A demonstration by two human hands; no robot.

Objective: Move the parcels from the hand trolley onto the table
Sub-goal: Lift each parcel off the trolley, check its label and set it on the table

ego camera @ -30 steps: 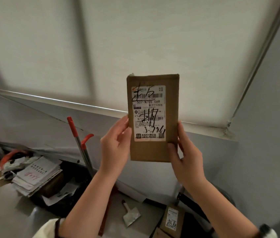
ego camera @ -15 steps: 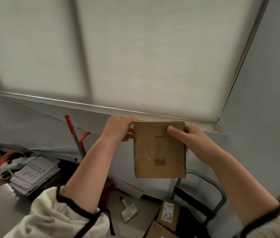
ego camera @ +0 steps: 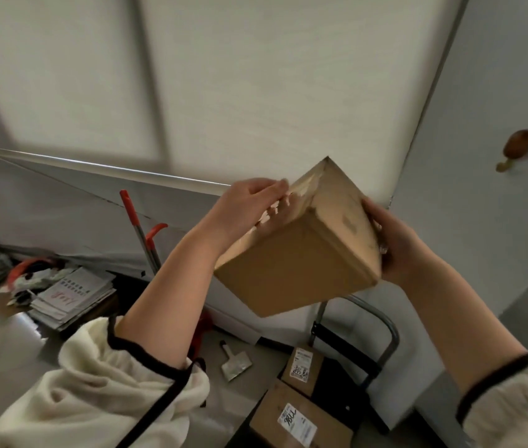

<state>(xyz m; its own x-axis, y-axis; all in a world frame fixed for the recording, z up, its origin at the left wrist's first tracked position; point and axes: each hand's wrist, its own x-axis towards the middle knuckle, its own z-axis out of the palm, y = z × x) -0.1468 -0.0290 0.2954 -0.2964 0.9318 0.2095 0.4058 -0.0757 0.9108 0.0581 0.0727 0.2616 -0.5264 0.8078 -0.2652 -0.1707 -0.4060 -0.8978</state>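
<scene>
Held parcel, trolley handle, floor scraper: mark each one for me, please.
held parcel (ego camera: 298,266): head view, middle of its plain brown face.
trolley handle (ego camera: 394,334): head view, bend of the grey tube.
scraper (ego camera: 236,364): head view, on its metal blade.

pale roller blind (ego camera: 256,76) fills most of the view, soft daylight coming thru, window frame bars showing as grey shadows. grey wall (ego camera: 498,76) on the rt w/ a brown wooden knob (ego camera: 516,148). low grey wall (ego camera: 62,205) under the blind's bottom rail. stack of papers (ego camera: 75,295) lower left, red-handled tool (ego camera: 136,227) upright by the low wall, metal scraper (ego camera: 235,362) on the grey floor (ego camera: 240,399).
</scene>
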